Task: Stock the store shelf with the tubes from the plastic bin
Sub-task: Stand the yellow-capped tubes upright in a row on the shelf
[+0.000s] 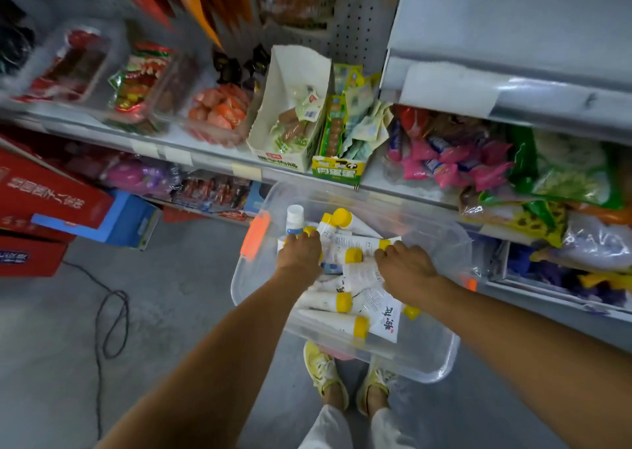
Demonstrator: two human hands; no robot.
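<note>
Both hands were down inside the clear plastic bin [429, 354], on the pile of white squeeze tubes with yellow caps [323, 301].

- Left hand [301, 253]: near the bin's far-left corner, fingers bent down over a yellow-capped tube. Fingertips were hidden, so can't tell if the grip was closed.
- Right hand [405, 264]: mid-bin toward the right wall, fingers curled onto a long white tube with printed text. Can't tell here either whether it was clamped or just resting.
- Tubes: all in the bin, lying loose and crisscrossed; none seen on the shelf.
- Bin: far rim just below the front edge of the grey metal store shelf [205, 156], orange latch [254, 235] on the left wall. Its support wasn't visible.
- On the shelf: a white cardboard display box [290, 106] of sausage packs above the bin, pink snack packets [444, 166] to its right.
- On the floor: a black cable [113, 322] and yellow shoes [321, 370] under the bin.
</note>
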